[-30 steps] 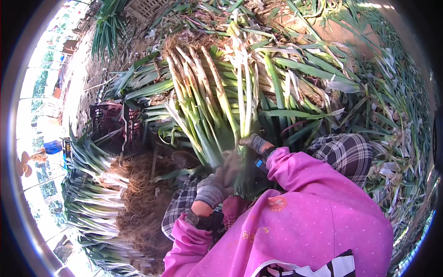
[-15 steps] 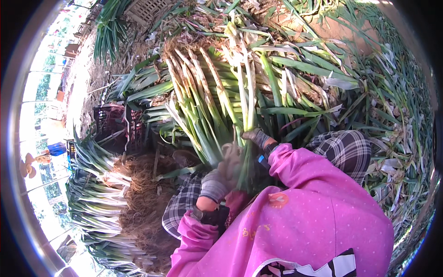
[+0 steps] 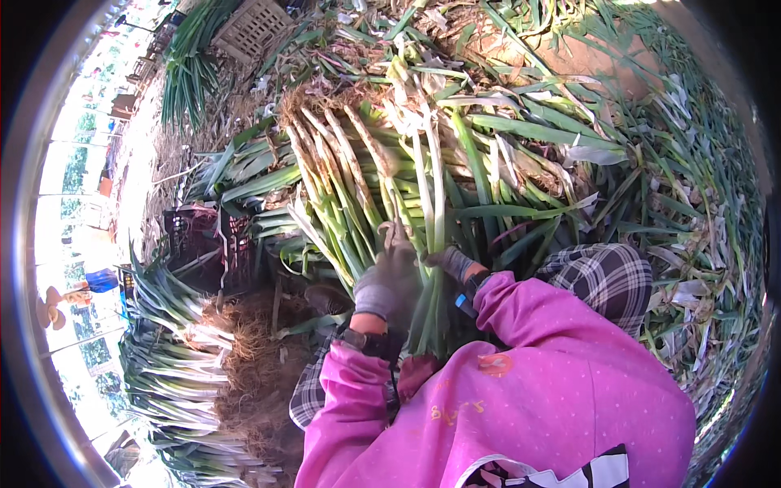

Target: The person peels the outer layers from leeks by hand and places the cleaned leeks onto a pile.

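- The person's left hand (image 3: 389,272), wearing a grey glove, is blurring over the leafy part of the bundle, its fingers pointing toward the stalks; whether they are spreading or pinching anything, one cannot tell.
- The right hand (image 3: 451,263), gloved too, is bending its fingers over the pale stalks (image 3: 429,179) and pinching them low down; its thumb is hiding from view.
- These pale stalks are lying in front of the person, their root ends pointing away and their green leaves (image 3: 429,321) hanging between the two forearms.
- Brown-stained stalks (image 3: 350,154) are slanting just left of them, roots also pointing away, with the left hand covering part of their lower length.
- More leafy stalks are lying crosswise beneath both groups.
- At the person's left, a stack of leeks (image 3: 175,366) is showing white stems, with its tangled brown roots (image 3: 256,390) facing the person.
- A dark crate (image 3: 237,248) is standing beyond that stack, and a tan crate (image 3: 250,31) is sitting farther off near the upper edge.
- Loose green leaves (image 3: 691,211) are covering the ground at the right.
- The person is wearing a pink top (image 3: 529,390) and plaid trousers (image 3: 602,281).
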